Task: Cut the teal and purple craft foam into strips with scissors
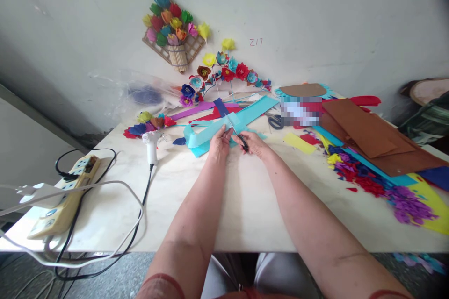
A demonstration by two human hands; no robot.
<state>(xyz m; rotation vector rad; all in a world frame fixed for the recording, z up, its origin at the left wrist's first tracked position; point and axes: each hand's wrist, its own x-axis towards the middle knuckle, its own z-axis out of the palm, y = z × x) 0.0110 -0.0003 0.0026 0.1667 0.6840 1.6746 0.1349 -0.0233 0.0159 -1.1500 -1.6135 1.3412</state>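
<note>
At the far left of the surface (252, 215) we see a power strip (79, 173) with plugs in it, its cords looping down over the near edge. Right of it we find the white glue gun (151, 148), upright on the surface, with a heap of paper flowers (147, 124) just behind. On the wall beyond hangs a basket (178, 59) of bright blooms. Near the middle we come to the light turquoise strip (204, 138), the thing we have in hand: our left hand (220, 142) pinches it between thumb and fingers, and it reaches from there out to the left, where its end curls over, and on ahead of the fingertips to the right. The scissors (242, 142) meet it there, blades pointing away and leftward; whether they bite the strip we cannot tell. Our right hand (255, 144) is wrapped round their black handles, just right of the left hand. Farther right and back we see a second pair (276, 122), then a yellow piece (299, 143), crumpled petals (368, 183) and brown sheets (372, 128) piled towards the right edge.
</note>
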